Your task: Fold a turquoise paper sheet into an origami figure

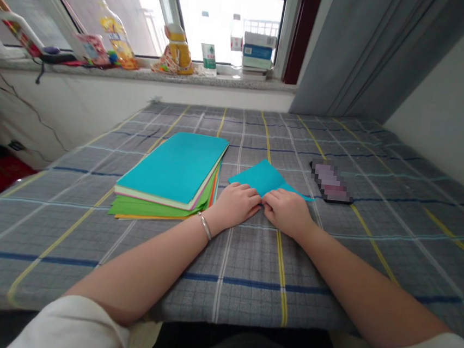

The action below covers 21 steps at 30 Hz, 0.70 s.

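A teal paper sheet [263,177] lies folded on the grey checked cloth [249,252]. My left hand [235,203] and my right hand [288,212] both rest on its near edge, fingers curled and pressing down, fingertips nearly touching at the middle. The near part of the sheet is hidden under my hands. A silver bangle [205,226] sits on my left wrist.
A stack of coloured paper [169,181], teal on top with green and orange below, lies just left of my hands. A dark phone [332,182] lies to the right. Bottles and boxes [178,51] line the windowsill behind. A grey curtain [371,50] hangs at the right.
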Motion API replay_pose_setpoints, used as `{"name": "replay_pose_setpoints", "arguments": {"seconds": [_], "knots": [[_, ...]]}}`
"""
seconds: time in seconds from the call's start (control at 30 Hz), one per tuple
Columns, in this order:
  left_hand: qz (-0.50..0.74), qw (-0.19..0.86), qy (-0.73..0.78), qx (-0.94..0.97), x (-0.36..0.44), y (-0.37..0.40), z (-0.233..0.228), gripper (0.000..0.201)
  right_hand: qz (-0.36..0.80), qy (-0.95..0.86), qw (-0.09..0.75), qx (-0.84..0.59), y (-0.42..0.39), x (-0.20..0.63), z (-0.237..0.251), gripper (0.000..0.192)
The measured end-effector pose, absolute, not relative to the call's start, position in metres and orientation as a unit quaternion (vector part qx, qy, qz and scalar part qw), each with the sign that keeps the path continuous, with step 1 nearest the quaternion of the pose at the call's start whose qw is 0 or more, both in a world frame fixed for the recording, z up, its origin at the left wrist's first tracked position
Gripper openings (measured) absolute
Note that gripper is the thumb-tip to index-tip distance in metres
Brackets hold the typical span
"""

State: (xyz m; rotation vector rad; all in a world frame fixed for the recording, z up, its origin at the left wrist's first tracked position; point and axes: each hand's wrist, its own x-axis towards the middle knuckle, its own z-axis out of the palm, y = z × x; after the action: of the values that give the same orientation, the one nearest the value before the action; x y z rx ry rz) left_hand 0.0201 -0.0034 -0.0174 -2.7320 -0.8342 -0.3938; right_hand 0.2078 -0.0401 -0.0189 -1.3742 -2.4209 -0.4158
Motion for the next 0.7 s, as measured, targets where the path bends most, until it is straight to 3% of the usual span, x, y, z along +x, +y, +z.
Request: {"name": "replay_pose_setpoints", "arguments": {"seconds": [0.4, 0.7], "knots": [[-0.195, 0.193, -0.255, -0.927, 0.014, -0.004, -0.011, 0.018, -0.180, -0.836, 0.215, -0.471, -0.040, 0.213, -0.012, 0.013], [-0.197, 0.145, -0.304, -0.921, 0.006, 0.006, -0.014, 0.023, -0.114, -0.812, 0.250, -0.515, -0.037, 0.241, -0.006, 0.008]]}}
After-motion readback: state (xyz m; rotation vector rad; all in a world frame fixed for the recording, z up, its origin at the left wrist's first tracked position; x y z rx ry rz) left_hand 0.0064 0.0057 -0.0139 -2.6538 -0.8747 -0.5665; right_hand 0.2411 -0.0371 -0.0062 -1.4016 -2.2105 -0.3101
